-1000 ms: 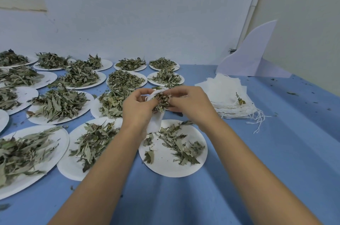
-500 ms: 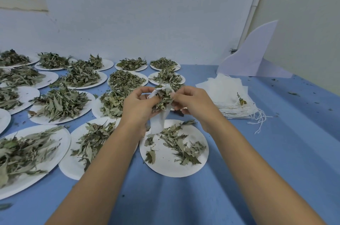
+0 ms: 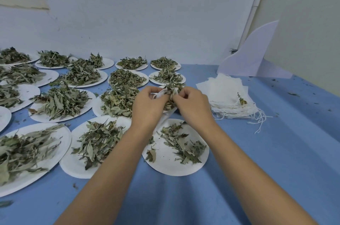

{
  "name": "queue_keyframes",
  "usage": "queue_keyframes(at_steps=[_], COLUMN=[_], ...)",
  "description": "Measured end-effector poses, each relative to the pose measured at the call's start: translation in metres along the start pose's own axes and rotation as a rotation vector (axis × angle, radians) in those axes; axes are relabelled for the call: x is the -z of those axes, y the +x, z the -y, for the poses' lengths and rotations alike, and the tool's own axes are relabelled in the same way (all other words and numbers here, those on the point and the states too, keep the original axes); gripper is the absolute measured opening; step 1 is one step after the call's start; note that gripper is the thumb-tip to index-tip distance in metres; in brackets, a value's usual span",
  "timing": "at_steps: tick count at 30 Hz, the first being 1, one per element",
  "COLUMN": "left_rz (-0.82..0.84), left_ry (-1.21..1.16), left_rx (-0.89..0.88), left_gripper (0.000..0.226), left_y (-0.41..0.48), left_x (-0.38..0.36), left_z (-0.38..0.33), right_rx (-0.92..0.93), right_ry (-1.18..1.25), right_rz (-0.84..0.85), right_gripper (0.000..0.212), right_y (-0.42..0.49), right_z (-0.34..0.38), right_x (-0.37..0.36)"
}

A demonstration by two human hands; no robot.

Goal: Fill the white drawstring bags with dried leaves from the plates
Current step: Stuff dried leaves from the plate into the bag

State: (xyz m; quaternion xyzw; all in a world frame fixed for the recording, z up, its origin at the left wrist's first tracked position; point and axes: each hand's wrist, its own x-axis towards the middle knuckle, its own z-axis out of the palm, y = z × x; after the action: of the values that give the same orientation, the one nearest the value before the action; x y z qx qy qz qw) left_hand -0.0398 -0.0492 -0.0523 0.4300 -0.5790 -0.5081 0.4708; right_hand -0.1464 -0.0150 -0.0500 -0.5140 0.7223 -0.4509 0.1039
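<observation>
The counter is covered in blue cloth, matt, lying in soft folds. The plates look like white paper, matt and smooth. The leaves are dry and dull, grey-green, curled and crinkled. The stack of bags is thin white woven cloth, gauzy and slightly rough, with loose white strings trailing from it. The bag over the near plate is the same limp cloth. The wall is painted, matt and scuffed. The board in the corner is a smooth, matt white sheet; whether foam or plastic cannot be told.
</observation>
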Motion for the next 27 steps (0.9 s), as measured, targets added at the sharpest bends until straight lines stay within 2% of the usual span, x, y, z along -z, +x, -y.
queue_keyframes(at_steps=[2,4,7,9,13,15,18,23,25,27], left_rz=[0.088,0.112,0.093,0.084,0.134,0.121,0.058,-0.154,-0.162,-0.095], left_ry=[-0.161,-0.192,-0.139,-0.183,-0.308,-0.239,-0.107,0.183,0.162,0.1], left_rx=[0.146,0.234,0.217,0.202,0.238,0.224,0.138,-0.091,-0.096,-0.04], left_gripper=[0.006,0.014,0.028,0.02,0.019,0.023,0.023,0.023,0.021,0.014], left_y=[0.002,0.006,0.008,0.008,0.009,0.009,0.01,0.009,0.008,0.008], left_x=[-0.001,-0.001,0.0,0.001,0.004,0.005,0.005,0.008,0.009,0.009], left_z=[-0.005,-0.006,-0.001,0.002,0.0,0.0,0.002,0.006,0.005,0.002], right_rx=[-0.014,0.013,0.143,0.179,-0.005,-0.065,-0.025,0.018,0.015,-0.001], right_ry=[-0.014,-0.03,-0.076,-0.074,0.161,0.265,0.266,0.327,0.329,0.314], right_rz=[-0.031,-0.041,-0.002,0.016,0.04,0.057,0.065,0.193,0.169,0.11], right_gripper=[0.018,0.018,0.023,0.023,0.021,0.023,0.021,0.029,0.025,0.022], right_y=[0.003,0.004,0.002,0.002,0.007,0.008,0.006,0.001,0.003,0.004], right_z=[-0.006,-0.008,-0.004,-0.001,0.0,0.0,0.002,0.007,0.008,0.007], right_x=[0.002,0.004,0.004,0.004,0.01,0.013,0.011,0.007,0.007,0.009])
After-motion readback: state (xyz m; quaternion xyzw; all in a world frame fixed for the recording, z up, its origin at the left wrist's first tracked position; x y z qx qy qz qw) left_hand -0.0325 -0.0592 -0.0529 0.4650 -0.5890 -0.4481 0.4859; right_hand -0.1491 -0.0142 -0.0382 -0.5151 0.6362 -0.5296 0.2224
